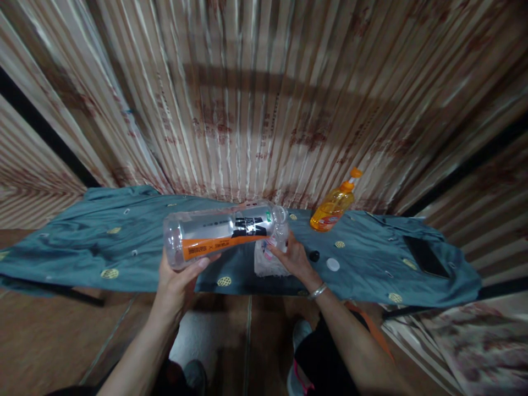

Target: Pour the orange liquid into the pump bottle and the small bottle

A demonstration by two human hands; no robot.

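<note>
A large clear plastic bottle (223,228) with a silver and orange label lies almost level in the air above the cloth-covered table. My left hand (181,275) is wrapped round its base end from below. At the neck end, my right hand (292,256) is closed, thumb pointing left. Clear plastic shows between that hand and the bottle's neck; whether it is a separate small container I cannot make out. Under the neck, a whitish cloth or wipe (268,265) with a pink and blue mark lies partly behind my right fingers.
On the teal tablecloth (144,236), right of my hands, are a black cap (314,256) and a white round lid (333,264). An orange pump bottle (333,208) stands behind them by the curtain (256,110). A black phone (424,257) lies at the right end.
</note>
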